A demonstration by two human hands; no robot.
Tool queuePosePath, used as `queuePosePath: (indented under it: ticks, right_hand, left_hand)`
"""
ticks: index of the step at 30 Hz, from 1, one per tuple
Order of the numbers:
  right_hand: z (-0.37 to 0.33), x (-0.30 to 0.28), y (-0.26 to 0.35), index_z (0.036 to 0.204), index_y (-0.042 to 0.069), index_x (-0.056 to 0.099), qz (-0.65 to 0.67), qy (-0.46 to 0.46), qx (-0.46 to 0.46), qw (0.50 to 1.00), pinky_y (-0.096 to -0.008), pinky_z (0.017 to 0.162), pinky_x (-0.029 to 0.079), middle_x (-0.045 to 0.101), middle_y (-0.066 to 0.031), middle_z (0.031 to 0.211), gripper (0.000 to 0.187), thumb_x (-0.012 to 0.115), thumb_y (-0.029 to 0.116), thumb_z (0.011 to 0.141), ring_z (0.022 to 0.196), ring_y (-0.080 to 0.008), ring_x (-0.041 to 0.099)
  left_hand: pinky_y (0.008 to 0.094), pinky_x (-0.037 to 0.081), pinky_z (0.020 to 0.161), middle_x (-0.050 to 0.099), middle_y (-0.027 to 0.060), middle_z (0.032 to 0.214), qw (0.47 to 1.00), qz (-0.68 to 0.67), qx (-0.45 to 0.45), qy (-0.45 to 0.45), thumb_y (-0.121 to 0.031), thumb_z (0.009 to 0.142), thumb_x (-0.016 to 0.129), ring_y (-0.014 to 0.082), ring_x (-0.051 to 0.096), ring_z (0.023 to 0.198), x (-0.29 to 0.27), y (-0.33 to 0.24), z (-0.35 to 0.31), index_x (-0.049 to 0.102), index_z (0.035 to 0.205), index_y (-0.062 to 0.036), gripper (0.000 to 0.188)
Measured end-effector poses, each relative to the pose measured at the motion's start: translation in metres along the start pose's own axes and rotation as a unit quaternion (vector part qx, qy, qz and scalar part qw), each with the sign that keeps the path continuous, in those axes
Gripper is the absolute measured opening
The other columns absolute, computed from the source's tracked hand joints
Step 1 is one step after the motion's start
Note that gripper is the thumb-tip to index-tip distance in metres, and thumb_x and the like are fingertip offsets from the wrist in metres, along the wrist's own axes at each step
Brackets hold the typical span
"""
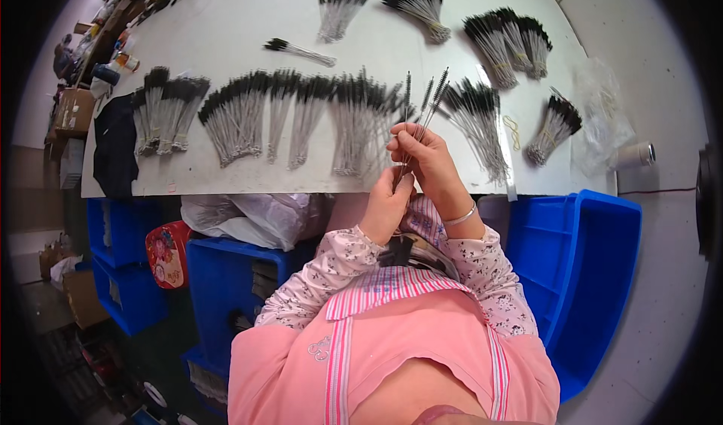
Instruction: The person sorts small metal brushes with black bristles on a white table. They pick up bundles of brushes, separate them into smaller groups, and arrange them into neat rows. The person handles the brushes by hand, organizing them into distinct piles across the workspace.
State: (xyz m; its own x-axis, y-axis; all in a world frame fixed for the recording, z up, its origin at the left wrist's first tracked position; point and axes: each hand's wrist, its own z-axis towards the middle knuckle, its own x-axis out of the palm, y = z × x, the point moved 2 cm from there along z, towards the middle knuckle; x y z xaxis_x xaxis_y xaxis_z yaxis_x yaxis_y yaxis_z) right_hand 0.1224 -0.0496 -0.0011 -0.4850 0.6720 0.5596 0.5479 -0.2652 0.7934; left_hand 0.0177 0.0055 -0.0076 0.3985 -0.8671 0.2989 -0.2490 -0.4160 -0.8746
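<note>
Several thin wire brushes [437, 92] with black bristle heads stand upright between my two hands, just over the front edge of the table. My right hand [431, 161] pinches their wire stems between thumb and fingers. Lower down, my left hand [388, 208] is closed round the bottom ends of the stems, which its fingers partly hide. Left of the held brushes lies a loose pile of the same brushes [350, 135], heads pointing away from me. Another loose pile [478, 127] lies to their right.
Bundled brushes [553, 127] lie at right, beside yellow rubber bands [512, 133] and a clear plastic bag [599, 101]. More bunches [233, 120] spread along the left of the white table [226, 41]. Below the table edge stand blue crates [576, 289] and a white plastic bag [263, 218].
</note>
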Motion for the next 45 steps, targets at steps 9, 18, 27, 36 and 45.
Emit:
queuePosePath:
  ticks: [9,18,27,36,45]
  right_hand:
    - [0.025,0.058,0.01,0.109,-0.001,0.057,-0.135,-0.054,-0.081,0.986,-0.0206,0.067,0.044,0.064,-0.0055,0.083,0.029,0.058,0.019,0.088,0.075,-0.0091,0.058]
    - [0.035,-0.016,0.003,0.095,-0.001,0.063,-0.168,-0.182,-0.069,0.966,-0.0199,0.055,0.038,0.06,-0.003,0.069,0.021,0.057,0.018,0.088,0.06,-0.0069,0.05]
    - [0.036,-0.043,-0.002,0.094,-0.001,0.064,-0.177,-0.25,-0.039,0.951,-0.0193,0.053,0.038,0.059,-0.0012,0.068,0.021,0.057,0.018,0.088,0.059,-0.0065,0.051]
    - [0.015,-0.051,-0.027,0.109,-0.005,0.058,-0.093,-0.253,-0.032,0.962,-0.0275,0.086,0.045,0.061,-0.0089,0.102,0.029,0.054,0.017,0.091,0.095,-0.0154,0.058]
    - [0.008,-0.035,-0.027,0.11,-0.004,0.055,0.049,-0.286,0.018,0.957,-0.0229,0.077,0.045,0.061,-0.0038,0.093,0.03,0.056,0.018,0.088,0.081,-0.0114,0.058]
  left_hand:
    - [0.018,0.026,0.037,0.043,-0.0043,0.061,1.0,0.0,0.017,-0.024,-0.017,0.096,0.038,0.0027,0.034,0.043,-0.064,-0.088,0.023,0.052,0.099,-0.0084,0.016]
    - [0.0377,0.049,0.076,0.064,0.0201,0.093,0.872,0.421,0.052,-0.244,-0.018,0.085,0.052,0.0319,0.063,0.087,-0.214,-0.171,0.28,0.06,0.101,-0.0001,0.025]
    - [0.0384,0.046,0.087,0.059,0.0221,0.11,0.727,0.643,-0.014,-0.241,-0.028,0.081,0.058,0.0309,0.056,0.107,-0.185,-0.199,0.355,0.061,0.105,0.0011,0.038]
    - [0.032,0.045,0.087,0.062,0.0195,0.103,0.885,0.447,0.105,-0.071,-0.035,0.079,0.064,0.0231,0.06,0.098,-0.141,-0.176,0.176,0.056,0.113,0.0054,0.054]
    - [0.0389,0.044,0.09,0.043,0.0272,0.127,0.892,0.438,0.011,-0.113,-0.037,0.078,0.066,0.0326,0.049,0.114,-0.115,-0.038,0.063,0.031,0.13,0.0093,0.078]
